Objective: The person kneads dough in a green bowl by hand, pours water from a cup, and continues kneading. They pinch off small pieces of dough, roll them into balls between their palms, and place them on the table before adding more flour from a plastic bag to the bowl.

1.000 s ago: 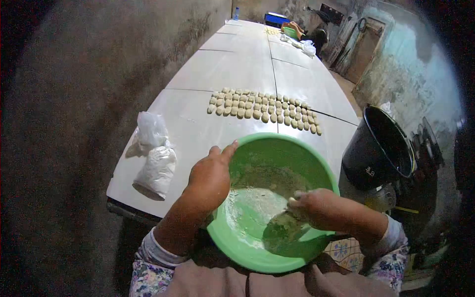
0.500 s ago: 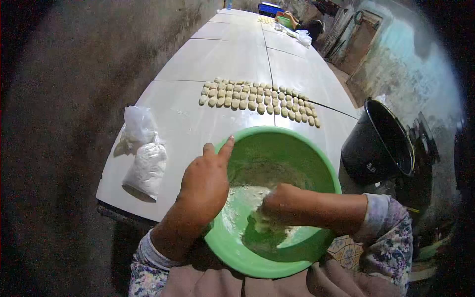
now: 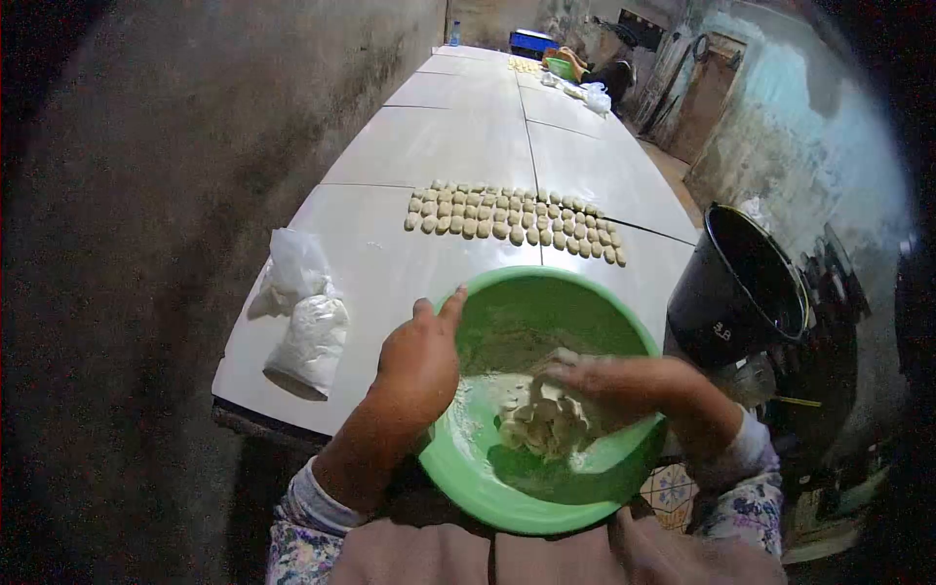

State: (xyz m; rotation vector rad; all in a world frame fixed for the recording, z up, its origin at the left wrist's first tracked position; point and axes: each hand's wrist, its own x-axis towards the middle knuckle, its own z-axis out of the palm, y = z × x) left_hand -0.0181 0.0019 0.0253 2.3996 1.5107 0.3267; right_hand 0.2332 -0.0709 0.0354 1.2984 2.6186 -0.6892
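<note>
A wide green plastic basin [image 3: 546,522] sits tilted toward me at the near end of the table. My left hand [image 3: 421,366] grips its left rim, the thumb and index finger lying along the edge. Inside, lumpy dough [image 3: 548,424] rests on the bottom with loose white flour [image 3: 463,414] around it. My right hand [image 3: 580,375] is in the basin just above the dough, its floury fingers stretched to the left and slightly blurred. Beyond the basin, rows of small dough pieces [image 3: 517,214] lie on the table.
A plastic bag of white powder [image 3: 310,341] stands on the left of the white table [image 3: 458,136]. To the right is a black bucket [image 3: 717,307]. Another person [image 3: 609,78] is at the far end, near a blue crate [image 3: 532,44] and a small green container.
My right hand has lifted from the flour, and its closed fingers have straightened, uncovering the lumpy dough. My left hand stays on the rim. The view has tipped up slightly.
</note>
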